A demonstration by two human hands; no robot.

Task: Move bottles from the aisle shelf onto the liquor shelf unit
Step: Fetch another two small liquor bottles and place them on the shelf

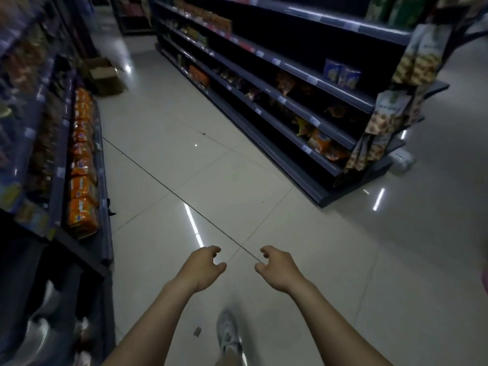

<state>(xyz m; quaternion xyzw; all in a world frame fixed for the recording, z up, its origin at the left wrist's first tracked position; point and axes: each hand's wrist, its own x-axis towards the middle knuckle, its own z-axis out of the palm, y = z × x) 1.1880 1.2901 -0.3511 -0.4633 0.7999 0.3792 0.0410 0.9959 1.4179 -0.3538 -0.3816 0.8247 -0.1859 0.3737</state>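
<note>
Dim store aisle, head view angled down at the tiled floor (264, 196).

Containers and contents:
- Left shelving (84, 233), lowest visible tier: a row of orange snack packs (81, 165) standing edge to edge, running away from the camera. Tiers above hold blurred packets; contents not legible.
- Below that tier, at the lower left corner: pale rounded shapes in the dark bay, too blurred to identify.
- Right shelving (290, 122): sparsely stocked. Two blue boxes (342, 73) side by side on an upper tier; scattered orange and yellow bags (319, 141) on the lower tiers; orange packs further down the run.
- End of the right shelving: hanging patterned bags (383, 122) in strips.
- Open cardboard box (105, 77) on the floor at the far left of the aisle; interior not visible.

Grip state: left hand (203, 270) and right hand (277, 270) both extended forward over the floor, near each other but apart, fingers loosely curled, each grip partly spread and holding nothing.

Task item: no bottle can be made out with certainty on any shelf; none is in or near either grip.

One pale shoe (228, 331) on the floor below and between the forearms.
</note>
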